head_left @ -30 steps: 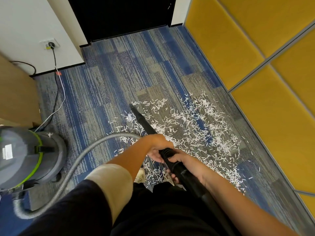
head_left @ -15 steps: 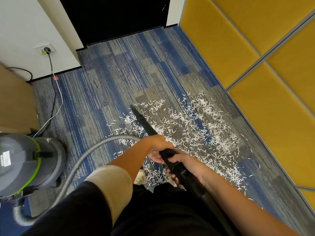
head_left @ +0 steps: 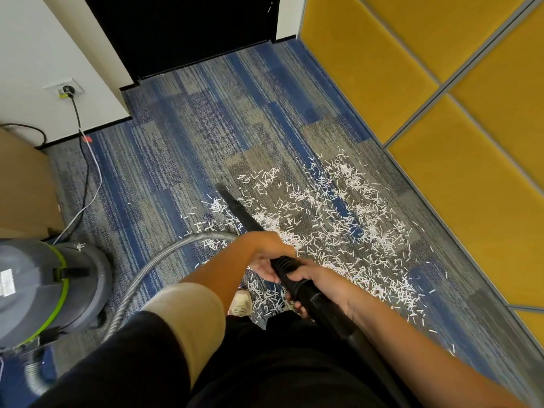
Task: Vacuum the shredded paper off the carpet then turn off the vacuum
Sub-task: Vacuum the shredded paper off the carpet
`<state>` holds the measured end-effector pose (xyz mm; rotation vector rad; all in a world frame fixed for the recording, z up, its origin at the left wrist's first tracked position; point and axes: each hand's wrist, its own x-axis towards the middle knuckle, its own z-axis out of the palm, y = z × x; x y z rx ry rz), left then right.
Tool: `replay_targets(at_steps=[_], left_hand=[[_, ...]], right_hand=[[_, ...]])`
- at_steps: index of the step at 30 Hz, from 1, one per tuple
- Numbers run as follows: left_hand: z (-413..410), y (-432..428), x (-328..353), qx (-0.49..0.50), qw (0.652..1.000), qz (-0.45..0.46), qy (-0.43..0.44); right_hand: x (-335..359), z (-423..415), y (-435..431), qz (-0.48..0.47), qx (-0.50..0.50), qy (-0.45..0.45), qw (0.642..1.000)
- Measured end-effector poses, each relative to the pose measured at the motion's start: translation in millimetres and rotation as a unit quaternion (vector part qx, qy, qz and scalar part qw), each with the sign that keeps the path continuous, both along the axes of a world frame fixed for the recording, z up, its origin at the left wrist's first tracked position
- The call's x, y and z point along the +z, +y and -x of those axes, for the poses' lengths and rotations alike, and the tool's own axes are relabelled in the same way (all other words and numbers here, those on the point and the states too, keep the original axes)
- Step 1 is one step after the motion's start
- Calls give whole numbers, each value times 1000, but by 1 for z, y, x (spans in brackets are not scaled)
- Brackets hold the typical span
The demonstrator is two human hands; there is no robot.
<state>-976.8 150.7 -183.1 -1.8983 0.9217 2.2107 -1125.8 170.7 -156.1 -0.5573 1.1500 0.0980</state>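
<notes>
On the striped carpet [head_left: 176,160], a vacuum wand [head_left: 238,210] meets shredded paper [head_left: 338,231].
Left hand [head_left: 265,254] and right hand [head_left: 319,282] grip it, side by side.

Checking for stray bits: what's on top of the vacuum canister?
A few white paper shreds lie on the grey vacuum canister by its green band, plus a white label. Its left part is out of frame.

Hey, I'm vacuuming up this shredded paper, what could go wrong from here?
1. Some shredded paper lies right by your shoe; a step might tread it into the carpet.
2. The hose curves from the wand past your legs to the canister; reaching toward the yellow wall might drag it over.
3. That pull could also tug the cord from the wall socket.
</notes>
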Motion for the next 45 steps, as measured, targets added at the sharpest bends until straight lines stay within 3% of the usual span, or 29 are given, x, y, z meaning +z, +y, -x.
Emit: replay_targets(at_steps=[11, 16, 21, 30, 38, 45], left_hand=[[18, 10, 0, 45, 999, -2, 13], [32, 17, -10, 232, 973, 4, 10], [55, 9, -3, 357, 929, -57, 79], [58, 11, -3, 356, 925, -122, 60], [61, 8, 0, 346, 931, -106, 50], [81, -2, 5, 332, 938, -72, 66]], right_hand=[[1, 18, 12, 11, -27, -3, 1000], [-4, 19, 9, 3, -54, -1, 999], [-1, 31, 0, 16, -95, 17, 995], [-8, 29, 2, 11, -74, 0, 997], [-6, 34, 0, -6, -93, -3, 996], [-3, 51, -6, 44, -121, 38, 991]])
